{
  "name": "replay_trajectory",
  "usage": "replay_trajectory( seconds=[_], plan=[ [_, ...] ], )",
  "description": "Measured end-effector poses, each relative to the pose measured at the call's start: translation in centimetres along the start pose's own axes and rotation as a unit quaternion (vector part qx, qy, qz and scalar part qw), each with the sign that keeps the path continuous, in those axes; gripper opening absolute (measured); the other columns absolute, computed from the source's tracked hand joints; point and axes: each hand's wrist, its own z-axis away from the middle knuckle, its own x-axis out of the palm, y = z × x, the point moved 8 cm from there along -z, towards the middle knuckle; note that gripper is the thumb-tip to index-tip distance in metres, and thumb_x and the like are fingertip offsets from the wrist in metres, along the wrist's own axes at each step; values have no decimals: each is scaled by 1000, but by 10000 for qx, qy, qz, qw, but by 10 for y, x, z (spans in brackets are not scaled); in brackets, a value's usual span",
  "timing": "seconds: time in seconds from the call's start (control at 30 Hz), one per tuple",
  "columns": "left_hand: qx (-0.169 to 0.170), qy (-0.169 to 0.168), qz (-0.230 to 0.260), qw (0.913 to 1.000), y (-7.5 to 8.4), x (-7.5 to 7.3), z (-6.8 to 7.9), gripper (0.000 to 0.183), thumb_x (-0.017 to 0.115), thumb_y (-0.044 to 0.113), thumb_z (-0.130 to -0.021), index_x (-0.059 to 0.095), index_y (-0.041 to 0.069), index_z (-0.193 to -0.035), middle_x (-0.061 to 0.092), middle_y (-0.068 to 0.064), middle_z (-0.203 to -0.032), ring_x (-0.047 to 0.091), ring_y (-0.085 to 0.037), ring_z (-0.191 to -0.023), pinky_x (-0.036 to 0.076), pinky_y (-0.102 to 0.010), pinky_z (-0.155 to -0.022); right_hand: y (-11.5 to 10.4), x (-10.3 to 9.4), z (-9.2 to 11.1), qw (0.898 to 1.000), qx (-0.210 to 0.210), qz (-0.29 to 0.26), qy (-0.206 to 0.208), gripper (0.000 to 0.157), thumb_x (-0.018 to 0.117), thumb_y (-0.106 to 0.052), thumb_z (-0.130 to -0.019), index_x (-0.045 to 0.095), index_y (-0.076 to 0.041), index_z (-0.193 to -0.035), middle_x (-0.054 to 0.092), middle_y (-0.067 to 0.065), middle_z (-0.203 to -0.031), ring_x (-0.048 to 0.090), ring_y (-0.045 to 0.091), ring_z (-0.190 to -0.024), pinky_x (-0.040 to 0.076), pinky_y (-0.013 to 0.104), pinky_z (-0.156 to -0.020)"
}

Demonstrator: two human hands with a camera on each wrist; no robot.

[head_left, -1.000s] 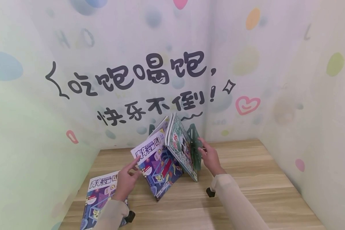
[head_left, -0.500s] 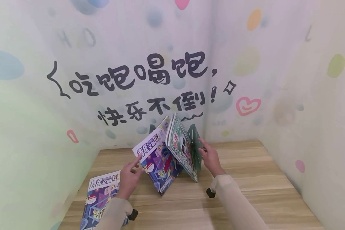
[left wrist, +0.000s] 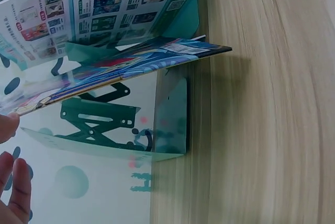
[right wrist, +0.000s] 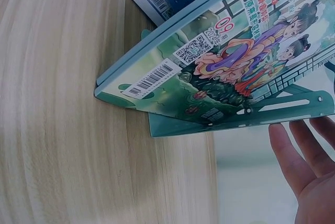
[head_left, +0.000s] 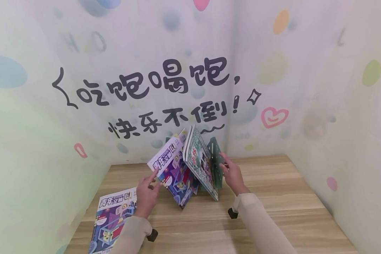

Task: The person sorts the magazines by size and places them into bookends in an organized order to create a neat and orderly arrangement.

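Observation:
A purple-blue magazine (head_left: 172, 176) stands tilted against the stand, its lower corner toward me. My left hand (head_left: 147, 195) is at its left edge, index finger extended onto the cover; in the left wrist view one fingertip (left wrist: 7, 127) touches the magazine's edge, the other fingers apart from it. Beside it, a green-covered magazine (head_left: 200, 160) leans among others in a green folding bookend (right wrist: 178, 126). Against the bookend's right end plate (head_left: 218, 162) rest the outstretched fingers (right wrist: 285, 153) of my right hand (head_left: 234, 176).
Another purple-blue magazine (head_left: 112, 215) lies flat at the front left of the wooden table (head_left: 273, 197), partly under my left sleeve. The bookend's left end plate (left wrist: 172, 116) stands beyond the tilted magazine. Printed walls (head_left: 190, 42) close in the table behind and on both sides.
My left hand has moved right and slightly away from me, and the tilted magazine has slid back and right, closer to the green one. My right hand has stayed at the end plate.

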Motion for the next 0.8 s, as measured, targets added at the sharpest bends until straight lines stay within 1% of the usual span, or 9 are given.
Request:
replay_trajectory(
  seconds=[0.2,0.3,0.37,0.47,0.53,0.6,0.67,0.8],
  plan=[
    [424,269,-222,9985,4,5,1,60,81,5,-76,63,21,-132,58,-12,-92,53,-15,-65,50,-24,-55,0,0,0,9999,-56,99,11,47,52,-16,-102,43,-28,-146,55,19,-133,60,34,-106,59,39,-73],
    [535,290,-338,9976,6,8,1,61,81,6,-77,62,22,-132,59,-14,-93,53,-15,-64,50,-25,-54,0,0,-1,9999,-90,124,20,47,52,-16,-102,43,-28,-146,55,21,-133,60,34,-106,59,39,-72],
    [462,243,-418,9978,8,10,0,61,80,8,-78,61,24,-133,59,-12,-94,53,-14,-65,50,-26,-54,0,0,-1,9999,-106,134,23,47,51,-16,-102,43,-28,-146,55,21,-133,60,34,-106,59,39,-72],
    [225,163,-561,9980,8,13,-1,61,80,11,-80,59,29,-135,58,-8,-95,52,-14,-65,50,-26,-54,0,0,-1,9998,-107,135,19,47,51,-16,-102,43,-28,-146,54,21,-134,60,34,-106,59,40,-73],
    [108,124,-636,9978,9,14,-2,61,79,11,-81,59,30,-135,58,-7,-95,53,-14,-66,49,-26,-55,0,0,-1,9999,-111,109,28,47,52,-16,-101,43,-29,-146,55,21,-132,61,34,-106,59,40,-73],
    [94,138,-687,9975,10,14,-2,61,79,10,-81,59,30,-135,58,-8,-95,54,-16,-67,49,-27,-56,0,1,0,9999,-125,73,28,47,52,-15,-101,43,-29,-146,56,20,-130,61,34,-106,59,39,-73],
    [150,150,-717,9972,12,14,-2,60,78,9,-80,60,28,-134,59,-9,-95,55,-17,-67,49,-27,-58,-1,0,0,9999,-130,45,44,48,52,-14,-101,44,-29,-146,57,19,-128,61,33,-105,59,39,-73],
    [270,198,-657,9973,16,12,-4,60,79,7,-79,61,25,-133,58,-10,-94,55,-17,-65,50,-27,-56,-1,0,0,9999,-133,57,38,48,52,-15,-101,44,-29,-146,58,19,-127,61,33,-105,59,38,-73]
  ],
)
